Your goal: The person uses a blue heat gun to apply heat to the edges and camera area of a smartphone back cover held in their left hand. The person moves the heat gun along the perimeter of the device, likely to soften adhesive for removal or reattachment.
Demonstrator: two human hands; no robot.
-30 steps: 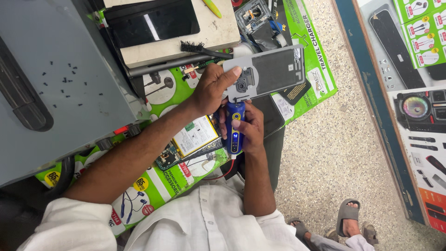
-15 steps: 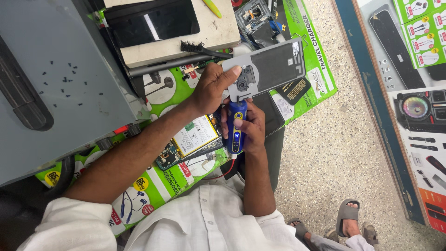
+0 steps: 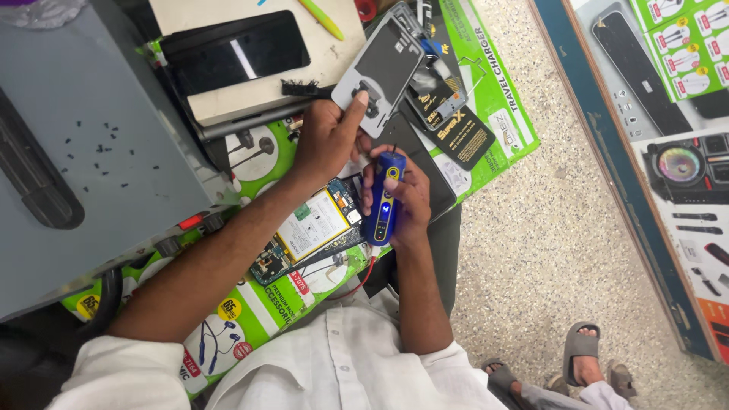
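Note:
My left hand (image 3: 328, 135) grips the lower corner of a grey phone back cover (image 3: 381, 70) and holds it tilted above the bench. My right hand (image 3: 404, 196) is closed around a blue electric screwdriver (image 3: 383, 199) with a lit indicator, its tip pointing up toward the cover. Just below my left wrist lies an opened phone body (image 3: 313, 230) with its pale battery and circuit board showing, resting on green printed packaging (image 3: 250, 319).
A grey machine housing (image 3: 91, 152) with several tiny black screws fills the left. A dark phone (image 3: 235, 50) lies on a beige block, with a small black brush (image 3: 302, 88) and a green pen (image 3: 323, 18) near it. Another person's sandalled foot (image 3: 583, 354) is on the speckled floor.
My left hand has swung the back cover from lying across to a steeper tilt, higher and further left. The screwdriver stays in my right hand, almost unmoved.

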